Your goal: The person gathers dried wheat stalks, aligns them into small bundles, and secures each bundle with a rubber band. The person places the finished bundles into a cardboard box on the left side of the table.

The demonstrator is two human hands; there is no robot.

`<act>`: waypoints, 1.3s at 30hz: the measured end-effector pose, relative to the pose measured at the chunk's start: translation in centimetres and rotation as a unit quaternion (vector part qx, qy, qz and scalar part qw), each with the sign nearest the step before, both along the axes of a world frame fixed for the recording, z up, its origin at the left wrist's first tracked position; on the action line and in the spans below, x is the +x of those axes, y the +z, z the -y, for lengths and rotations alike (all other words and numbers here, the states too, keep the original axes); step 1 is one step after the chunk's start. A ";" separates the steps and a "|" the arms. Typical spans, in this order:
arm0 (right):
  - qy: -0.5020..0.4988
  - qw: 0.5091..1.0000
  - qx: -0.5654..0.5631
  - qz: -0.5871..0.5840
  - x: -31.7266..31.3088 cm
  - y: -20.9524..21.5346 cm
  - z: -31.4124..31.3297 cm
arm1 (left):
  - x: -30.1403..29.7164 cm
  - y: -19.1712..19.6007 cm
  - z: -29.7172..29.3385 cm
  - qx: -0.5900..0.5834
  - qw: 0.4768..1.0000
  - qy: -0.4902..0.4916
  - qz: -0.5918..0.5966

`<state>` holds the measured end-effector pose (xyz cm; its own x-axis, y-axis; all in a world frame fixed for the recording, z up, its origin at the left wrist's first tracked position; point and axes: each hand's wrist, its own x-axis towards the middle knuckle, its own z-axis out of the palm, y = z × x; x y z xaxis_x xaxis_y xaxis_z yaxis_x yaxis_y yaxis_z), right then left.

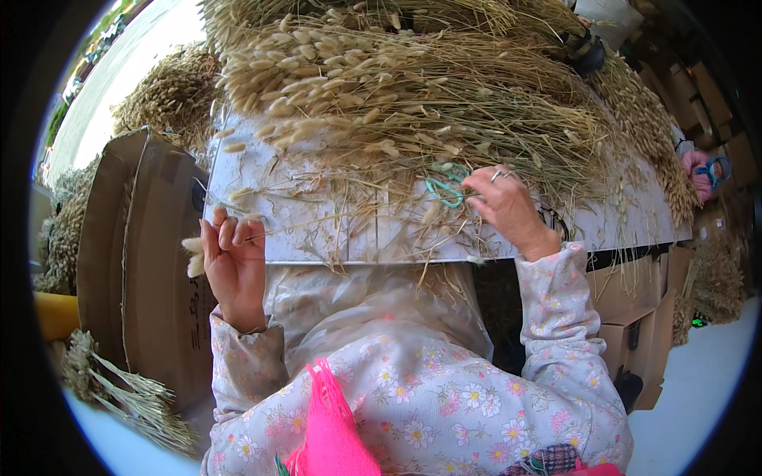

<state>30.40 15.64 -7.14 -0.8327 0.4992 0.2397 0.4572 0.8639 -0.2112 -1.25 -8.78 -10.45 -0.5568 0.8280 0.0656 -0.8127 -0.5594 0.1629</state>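
My left hand (232, 258) is closed around a small bunch of dried grass stems (208, 247) at the near left edge of the white table (317, 230); fluffy seed heads stick out to its left. My right hand (504, 202) rests on the table with its fingers over green-handled scissors (444, 189), at the foot of a big heap of dried grass (413, 87) that covers the far part of the table. A ring shows on one finger of the right hand.
A tall cardboard box (135, 254) stands to my left, with more dried grass bundles (127, 397) on the floor beside it. More cardboard boxes (635, 317) sit under the table at right. Another person's hand (702, 170) with blue scissors is at far right.
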 end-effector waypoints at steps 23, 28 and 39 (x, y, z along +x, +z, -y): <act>0.192 0.936 0.113 -0.274 -18.0 1.1 15.6 | 1.6 1.4 -0.3 -0.077 0.986 0.053 -0.141; 0.183 0.949 0.129 -0.222 -23.1 4.2 17.0 | 3.8 1.2 2.3 -0.228 0.882 0.142 -0.387; 0.214 0.941 -0.249 -0.079 -19.7 5.1 15.1 | 3.1 2.2 1.0 -0.057 0.986 0.101 -0.120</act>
